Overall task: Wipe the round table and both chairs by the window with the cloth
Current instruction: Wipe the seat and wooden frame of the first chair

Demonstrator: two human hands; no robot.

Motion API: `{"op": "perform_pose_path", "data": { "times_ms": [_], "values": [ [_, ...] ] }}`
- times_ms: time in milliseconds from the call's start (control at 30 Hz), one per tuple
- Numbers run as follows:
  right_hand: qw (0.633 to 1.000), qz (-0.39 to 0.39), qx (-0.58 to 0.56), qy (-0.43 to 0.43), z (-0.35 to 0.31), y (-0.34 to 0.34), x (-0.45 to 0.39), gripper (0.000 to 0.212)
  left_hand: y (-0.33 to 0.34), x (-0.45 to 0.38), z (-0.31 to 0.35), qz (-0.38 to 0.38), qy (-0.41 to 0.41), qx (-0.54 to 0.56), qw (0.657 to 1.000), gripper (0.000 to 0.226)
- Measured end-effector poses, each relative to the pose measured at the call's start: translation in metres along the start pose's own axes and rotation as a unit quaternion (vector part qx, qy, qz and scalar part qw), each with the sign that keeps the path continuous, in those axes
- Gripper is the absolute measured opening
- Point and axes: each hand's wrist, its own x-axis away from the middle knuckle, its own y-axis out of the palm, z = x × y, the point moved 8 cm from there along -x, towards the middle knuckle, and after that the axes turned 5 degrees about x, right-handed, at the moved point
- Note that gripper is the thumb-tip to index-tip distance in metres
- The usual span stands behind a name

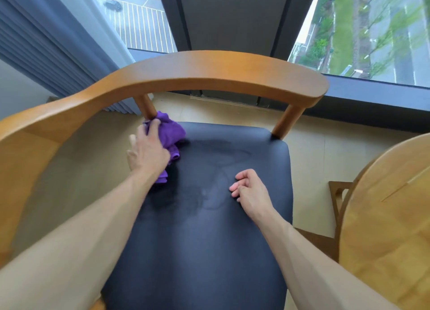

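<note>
With the left hand [149,151] bunching the purple cloth [171,132] at the upper-left seat [209,240] corner, sweep overlapping strokes toward the loosely curled, empty right hand [250,191].

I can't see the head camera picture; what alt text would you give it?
A person's left hand presses a crumpled purple cloth onto the far left corner of a wooden chair's black seat, which shows damp streaks. The right hand hangs loosely curled above the seat, holding nothing. A round wooden table edges in at right, a window beyond.
</note>
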Motion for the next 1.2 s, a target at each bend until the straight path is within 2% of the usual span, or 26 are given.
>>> {"op": "perform_pose_path", "data": {
  "times_ms": [67,133,200,267,333,400,467,567,633,733,800,867,933,1000,1033,1067,1133,1200],
  "values": [
    [1.0,0.003,0.004,-0.003,0.0,0.001,0.001,0.038,0.013,0.002,0.032,0.005,-0.046,0.026,0.999,0.063],
    [1.0,0.009,0.009,-0.007,-0.002,0.0,0.002,0.037,0.032,0.006,0.09,-0.014,-0.021,0.056,0.998,0.057],
    [1.0,0.01,0.006,-0.015,-0.005,0.0,0.003,0.037,0.054,0.017,0.159,-0.08,0.109,0.054,0.989,0.058],
    [1.0,0.008,0.006,-0.016,-0.007,0.0,0.003,0.036,0.07,0.038,0.207,-0.146,0.273,0.016,0.951,0.061],
    [1.0,0.009,0.019,-0.017,-0.006,0.0,0.004,0.037,0.068,0.046,0.214,-0.177,0.376,-0.003,0.909,0.063],
    [1.0,0.004,0.021,-0.016,-0.005,-0.001,0.004,0.038,0.058,0.036,0.187,-0.155,0.429,-0.059,0.888,0.064],
    [1.0,-0.005,0.007,-0.006,-0.005,-0.001,0.004,0.039,0.043,0.007,0.135,-0.119,0.389,-0.115,0.906,0.069],
    [1.0,-0.014,-0.004,0.003,-0.004,0.001,0.006,0.04,0.012,-0.034,0.046,-0.056,0.165,-0.122,0.977,0.07],
    [1.0,-0.013,0.007,0.006,-0.004,0.002,0.004,0.038,0.012,-0.032,0.042,-0.047,0.081,-0.11,0.99,0.061],
    [0.999,-0.017,0.019,0.024,-0.006,0.003,0.001,0.033,0.031,-0.011,0.094,-0.049,0.047,-0.062,0.996,0.049],
    [0.999,-0.016,0.006,0.041,-0.009,0.003,-0.001,0.034,0.048,0.011,0.136,-0.056,0.091,-0.012,0.994,0.055],
    [0.999,-0.009,-0.012,0.042,-0.01,0.0,-0.004,0.033,0.06,0.038,0.171,-0.075,0.195,0.018,0.978,0.061],
    [1.0,-0.005,-0.011,0.026,-0.012,-0.002,-0.006,0.033,0.069,0.067,0.191,-0.132,0.342,0.024,0.93,0.062],
    [1.0,-0.013,0.013,0.01,-0.013,-0.001,-0.005,0.03,0.074,0.094,0.189,-0.199,0.482,-0.017,0.853,0.058],
    [0.999,-0.024,0.028,0.001,-0.013,0.001,-0.003,0.031,0.07,0.096,0.18,-0.212,0.52,-0.039,0.827,0.055],
    [0.999,-0.037,0.039,-0.009,-0.014,0.002,0.0,0.034,0.063,0.09,0.168,-0.206,0.539,-0.058,0.815,0.054],
    [0.997,-0.037,0.057,-0.026,-0.012,-0.006,0.008,0.034,0.044,0.063,0.139,-0.156,0.518,-0.096,0.836,0.055],
    [0.995,0.016,0.085,-0.044,-0.009,-0.029,0.013,0.027,0.026,0.027,0.097,-0.087,0.413,-0.147,0.895,0.065]
  ]
}}
